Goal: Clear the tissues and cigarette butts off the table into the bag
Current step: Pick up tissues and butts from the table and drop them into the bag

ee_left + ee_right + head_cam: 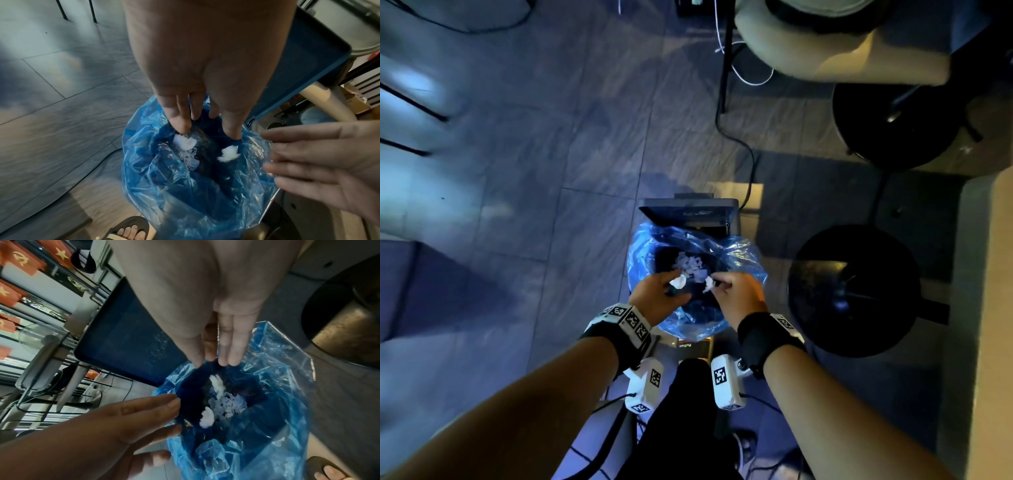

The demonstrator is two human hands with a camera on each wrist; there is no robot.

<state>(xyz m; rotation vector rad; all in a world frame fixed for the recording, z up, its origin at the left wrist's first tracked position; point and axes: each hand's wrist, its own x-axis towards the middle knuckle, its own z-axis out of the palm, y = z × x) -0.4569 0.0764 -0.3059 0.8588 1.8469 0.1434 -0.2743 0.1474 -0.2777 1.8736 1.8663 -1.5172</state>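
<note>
While the head view looks straight down on both hands over a bin lined with a blue plastic bag (743, 260), its dark lid (688, 212) standing open at the far side, only the wrist views show the palms. In the left wrist view the left hand (203, 68) points down with its fingers (180, 120) straight and slightly apart, holding nothing, and two white tissue wads (228, 153) sit loose just below the fingertips inside the bag's mouth. The right wrist view shows the right hand (216, 293) likewise extended, fingers (232, 345) straight and close together, empty, with one wad below them. That view also looks deeper into the bag, where a heap of crumpled white tissues (230, 404) lies at the bottom; cigarette butts cannot be made out there. The head view alone takes in the grey tiled floor (534, 171), two round black stool bases (856, 287) to the right, and a black cable (750, 164) trailing behind the bin. A sandalled foot (127, 230) appears only in the wrist views.
</note>
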